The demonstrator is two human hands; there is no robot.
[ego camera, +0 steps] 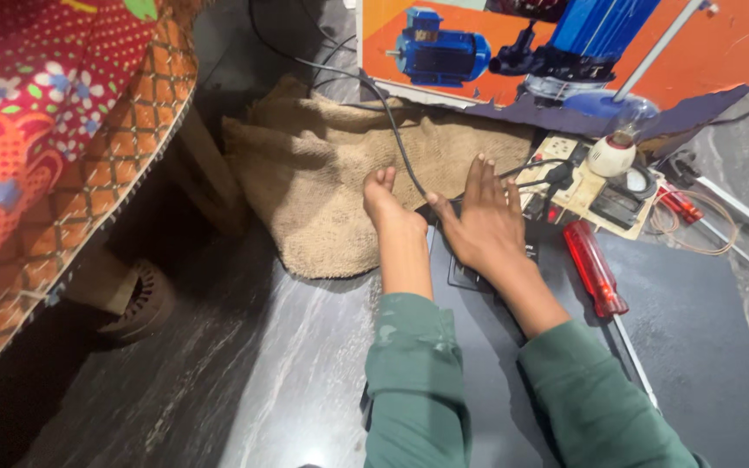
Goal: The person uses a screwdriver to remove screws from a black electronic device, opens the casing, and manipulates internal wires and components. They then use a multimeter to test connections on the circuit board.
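Grip: left hand [389, 206] fingers bunched together around the black cable [396, 139] where it meets the near edge of the sack; whether it truly pinches the cable cannot be told; right hand [484, 224] flat, fingers spread apart, clamped on nothing, palm pressing a small dark box [465, 276] under it
Cable: runs from the top of the frame down over the burlap sack [322, 182] to a spot between the 2 hands; its near end is hidden by the fingers
Progress: judged from how things lie, work looks early; box lies shut under the palm; red screwdriver [594, 267] lies untouched just beside the right wrist; switch board [584, 186] with its bulb [610, 154] sits apart, wires loose on it
Left to do: cannot tell beyond that
Edges: black sheet [695, 329] bears the box and screwdriver, its left edge under the forearms; patterned cloth [54, 130] overhangs on the far left; printed carton [565, 52] walls the back
Open room: bare dark floor [262, 364] to the left of the sleeves; right side crowded with tools, metal rods and wire coil [695, 221]
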